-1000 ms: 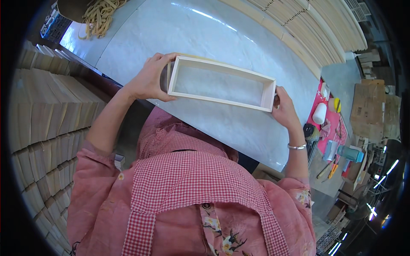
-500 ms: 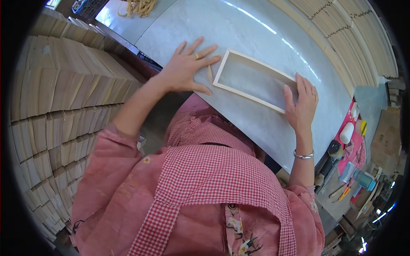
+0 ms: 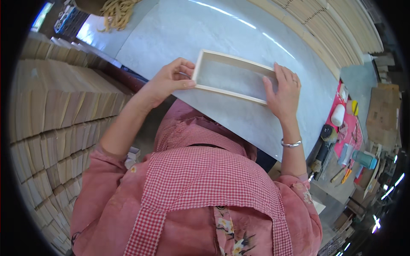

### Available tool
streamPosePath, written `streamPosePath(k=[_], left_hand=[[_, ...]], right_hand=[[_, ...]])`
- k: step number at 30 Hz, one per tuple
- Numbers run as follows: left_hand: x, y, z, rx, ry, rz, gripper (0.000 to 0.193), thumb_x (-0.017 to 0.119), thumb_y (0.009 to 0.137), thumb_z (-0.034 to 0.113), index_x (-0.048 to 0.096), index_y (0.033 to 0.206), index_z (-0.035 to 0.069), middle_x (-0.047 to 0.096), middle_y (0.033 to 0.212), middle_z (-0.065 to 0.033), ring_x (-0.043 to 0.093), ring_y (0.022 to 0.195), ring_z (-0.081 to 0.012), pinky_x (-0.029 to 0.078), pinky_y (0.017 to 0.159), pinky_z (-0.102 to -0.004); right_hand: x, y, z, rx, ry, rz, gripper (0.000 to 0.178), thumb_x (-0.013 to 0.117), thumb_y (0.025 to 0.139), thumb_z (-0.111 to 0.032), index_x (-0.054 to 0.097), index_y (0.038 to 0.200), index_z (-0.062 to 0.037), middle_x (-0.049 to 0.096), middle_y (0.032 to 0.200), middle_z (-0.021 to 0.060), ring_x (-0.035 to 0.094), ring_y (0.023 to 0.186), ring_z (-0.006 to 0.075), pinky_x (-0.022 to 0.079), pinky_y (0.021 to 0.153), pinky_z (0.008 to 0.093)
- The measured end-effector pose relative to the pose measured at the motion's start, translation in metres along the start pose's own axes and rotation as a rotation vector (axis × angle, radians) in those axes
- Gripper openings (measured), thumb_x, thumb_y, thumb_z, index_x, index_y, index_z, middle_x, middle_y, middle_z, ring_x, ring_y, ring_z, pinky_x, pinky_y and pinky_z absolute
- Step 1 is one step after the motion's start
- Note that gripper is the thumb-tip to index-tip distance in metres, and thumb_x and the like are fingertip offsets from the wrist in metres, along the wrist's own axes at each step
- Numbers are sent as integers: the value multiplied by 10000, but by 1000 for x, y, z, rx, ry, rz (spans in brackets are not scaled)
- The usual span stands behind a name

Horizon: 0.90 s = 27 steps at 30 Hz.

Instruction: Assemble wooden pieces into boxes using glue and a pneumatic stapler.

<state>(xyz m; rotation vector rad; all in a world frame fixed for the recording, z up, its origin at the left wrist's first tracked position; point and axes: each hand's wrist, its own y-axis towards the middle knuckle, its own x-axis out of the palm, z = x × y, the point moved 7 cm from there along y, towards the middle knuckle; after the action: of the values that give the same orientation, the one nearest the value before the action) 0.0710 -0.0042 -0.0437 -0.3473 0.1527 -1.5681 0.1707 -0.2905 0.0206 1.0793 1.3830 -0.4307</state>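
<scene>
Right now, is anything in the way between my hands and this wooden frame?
Nothing visible is. Your left hand is right at the left end of the wooden frame, and your right hand lies over its right end, with no other thing showing between.

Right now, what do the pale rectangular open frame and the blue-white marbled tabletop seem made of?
The frame: likely bare, matte wood, given its cream colour without shine. The tabletop: glossy, perhaps stone, tile or laminate; it shows faint veining and bright reflections.

Heaped tan bands (image 3: 117, 16) lie well left of a teal bottle (image 3: 363, 159).
</scene>
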Motion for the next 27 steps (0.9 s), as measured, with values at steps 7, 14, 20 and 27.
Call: streamPosePath(k=[7,14,20,27], left_hand=[[4,2,8,-169,21,-31,434,731,862,23,580,1268,35,576,1088,-100,573,949,-182,496,873,-272],[14,-8,19,-166,33,43,392,693,898,23,595,1278,44,598,1173,-126,572,1043,-207,489,948,-320],[17,14,65,179,-227,-24,324,648,929,13,608,1248,50,551,1388,-173,550,1189,-233,434,1052,-347],[25,30,21,199,-140,111,198,625,922,-26,616,1101,58,404,1571,-199,482,1342,-249,357,1133,-368]], right_hand=[[-16,-9,31,138,198,203,419,641,951,-258,624,1302,-29,644,1221,114,599,1107,262,439,1026,384],[3,-54,118,878,741,-176,290,601,997,-202,664,1182,12,681,1090,115,619,956,189,503,860,303],[-44,-53,98,535,1058,404,189,637,980,-164,645,995,24,701,1031,88,598,874,166,500,813,295],[-8,-93,94,643,1002,380,108,642,958,-94,628,964,13,697,1045,77,586,870,144,500,804,266]])
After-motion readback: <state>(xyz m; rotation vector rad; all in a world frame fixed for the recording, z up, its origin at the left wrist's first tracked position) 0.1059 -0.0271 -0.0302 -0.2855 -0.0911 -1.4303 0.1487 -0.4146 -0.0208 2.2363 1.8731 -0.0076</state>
